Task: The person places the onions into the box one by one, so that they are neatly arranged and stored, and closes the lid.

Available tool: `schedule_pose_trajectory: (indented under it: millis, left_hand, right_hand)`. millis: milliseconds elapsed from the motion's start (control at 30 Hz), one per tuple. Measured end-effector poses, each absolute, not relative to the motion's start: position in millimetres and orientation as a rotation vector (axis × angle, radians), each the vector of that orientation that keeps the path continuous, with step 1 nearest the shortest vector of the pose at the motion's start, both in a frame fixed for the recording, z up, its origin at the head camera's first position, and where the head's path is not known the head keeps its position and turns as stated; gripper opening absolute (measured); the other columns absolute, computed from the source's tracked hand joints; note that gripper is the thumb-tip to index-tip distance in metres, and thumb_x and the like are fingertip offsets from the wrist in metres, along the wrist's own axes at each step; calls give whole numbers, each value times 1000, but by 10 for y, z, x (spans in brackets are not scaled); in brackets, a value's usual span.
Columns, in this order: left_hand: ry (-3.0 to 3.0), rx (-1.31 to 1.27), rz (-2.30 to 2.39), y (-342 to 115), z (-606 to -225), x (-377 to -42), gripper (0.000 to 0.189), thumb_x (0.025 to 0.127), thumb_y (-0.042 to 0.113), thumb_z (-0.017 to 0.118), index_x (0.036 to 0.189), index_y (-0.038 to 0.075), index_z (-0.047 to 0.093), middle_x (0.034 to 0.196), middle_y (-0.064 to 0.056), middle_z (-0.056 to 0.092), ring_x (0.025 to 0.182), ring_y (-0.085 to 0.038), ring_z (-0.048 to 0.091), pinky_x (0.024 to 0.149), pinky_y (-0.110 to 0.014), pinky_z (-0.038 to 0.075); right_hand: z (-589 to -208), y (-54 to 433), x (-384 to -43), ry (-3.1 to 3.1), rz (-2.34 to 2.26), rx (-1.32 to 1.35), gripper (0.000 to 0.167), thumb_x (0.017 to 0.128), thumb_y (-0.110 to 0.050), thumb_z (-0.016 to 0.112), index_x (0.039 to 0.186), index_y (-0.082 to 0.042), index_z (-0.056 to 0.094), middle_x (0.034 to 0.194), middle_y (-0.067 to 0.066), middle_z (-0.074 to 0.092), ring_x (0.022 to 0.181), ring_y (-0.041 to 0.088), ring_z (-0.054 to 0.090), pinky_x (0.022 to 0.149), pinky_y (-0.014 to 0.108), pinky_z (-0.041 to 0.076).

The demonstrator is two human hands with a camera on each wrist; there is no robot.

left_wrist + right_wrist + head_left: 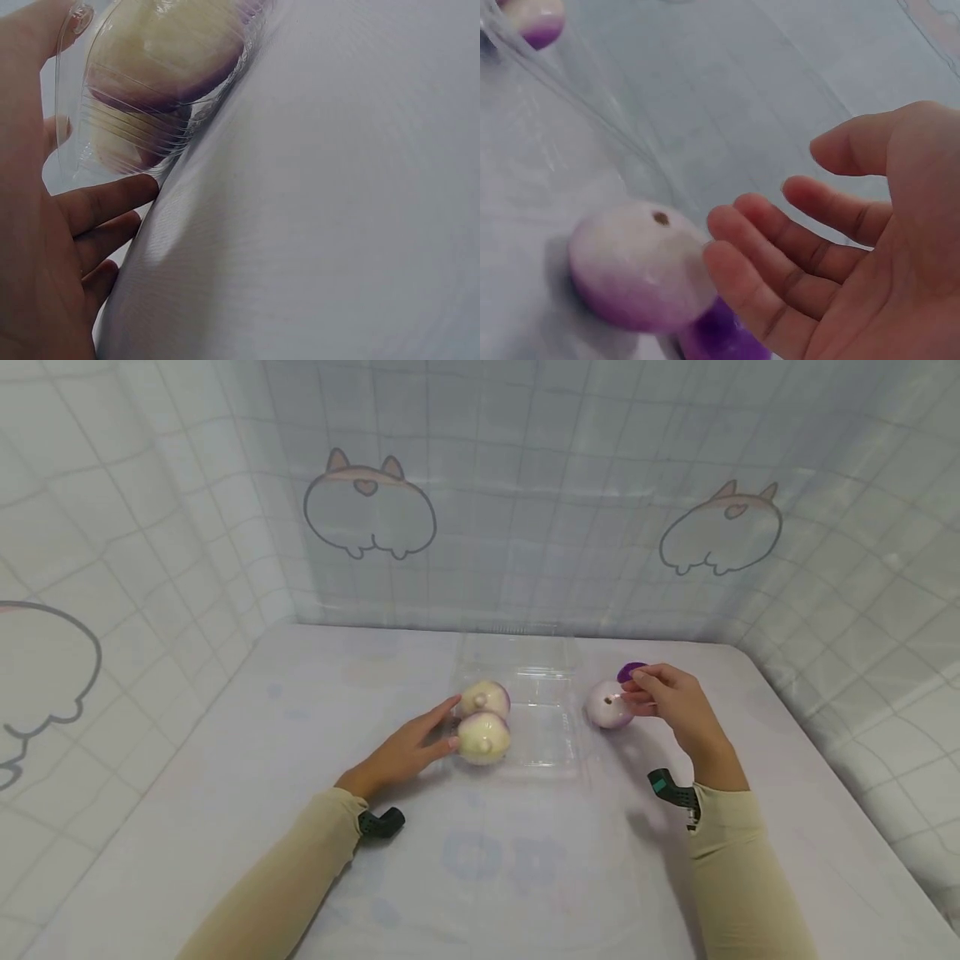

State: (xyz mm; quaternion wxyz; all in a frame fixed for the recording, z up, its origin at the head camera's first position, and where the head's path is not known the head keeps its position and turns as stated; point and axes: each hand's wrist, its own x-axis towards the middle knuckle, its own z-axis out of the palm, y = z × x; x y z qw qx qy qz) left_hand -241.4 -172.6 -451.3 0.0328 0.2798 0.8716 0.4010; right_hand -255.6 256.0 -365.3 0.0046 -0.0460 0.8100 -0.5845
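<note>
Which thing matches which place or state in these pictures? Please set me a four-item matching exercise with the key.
Things:
1. left hand
2. pair of turnips
3. lone turnip
4. plastic box

Places and states:
A. outside the box, close to the right hand
B. see-through and open
C. at the box's left side
D. inside the box, in its left half

Pairs: 1-C, 2-D, 3-A, 4-B

Left hand (34,232) at nine o'clock, clear plastic container (73,94) at eleven!
Two cream-and-purple bulbs (165,60) inside, two fingers (67,26) right up at its side, three more fanned below, pale desk (337,195) out to three o'clock.
</note>
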Motion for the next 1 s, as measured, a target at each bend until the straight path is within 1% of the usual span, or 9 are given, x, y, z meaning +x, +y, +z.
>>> schedule_pose_trajectory:
  millis: [67,200,300,433,567,767,933,1000]
  left_hand:
    - [2682,856,1231,-1726,-4523,-2417,73,101,48,56,162,29,20,156,-11,40,146,-28,30,117,-54,22]
    - [2687,836,1229,-1726,-4532,-2428,72,101,50,54,162,32,20,155,-10,42,146,-27,30,117,-53,22]
    - [2694,825,1226,-1726,-4536,-2436,72,101,51,53,161,33,19,154,-10,43,146,-27,29,117,-54,23]
    - [2692,819,1229,-1729,-4541,-2437,72,101,52,53,162,34,18,155,-9,43,147,-27,29,117,-55,22]
    - [2698,821,1223,-1742,-4549,-2433,72,102,51,53,162,34,17,155,-10,42,147,-27,29,117,-54,21]
    - [2689,850,1238,-1756,-4541,-2434,72,102,49,53,162,32,16,154,-9,43,148,-26,27,118,-52,20]
    - [2675,877,1252,-1745,-4535,-2444,72,103,47,53,162,30,17,156,-9,40,148,-26,26,118,-51,20]
    - [2674,872,1249,-1739,-4536,-2445,71,103,47,53,162,30,17,157,-8,39,148,-25,26,119,-51,20]
  right_hand:
    - [-3670,2612,-2549,2556,-1814,-125,52,105,-36,54,129,10,52,123,27,61,105,26,68,86,36,57]
    - [-3678,2691,-2534,2560,-1835,-118,53,105,-35,53,131,11,49,122,28,62,108,32,67,84,33,57]
    - [-3675,2735,-2529,2547,-1862,-117,54,105,-34,54,132,12,48,121,27,63,106,30,69,83,32,58]
    - [-3688,2782,-2541,2532,-1872,-63,55,105,-34,54,135,13,46,119,24,64,102,23,70,83,32,58]
    - [-3740,2806,-2570,2514,-1839,5,57,106,-34,52,137,12,44,124,26,61,105,23,68,83,32,58]
    - [-3828,2802,-2611,2508,-1754,22,59,106,-36,51,139,11,42,131,31,54,111,26,65,86,32,57]
    - [-3883,2811,-2632,2522,-1649,58,57,106,-37,51,138,8,43,133,28,54,113,29,61,85,30,56]
    - [-3919,2817,-2642,2515,-1630,56,56,105,-36,52,138,8,43,132,28,55,114,31,61,86,31,56]
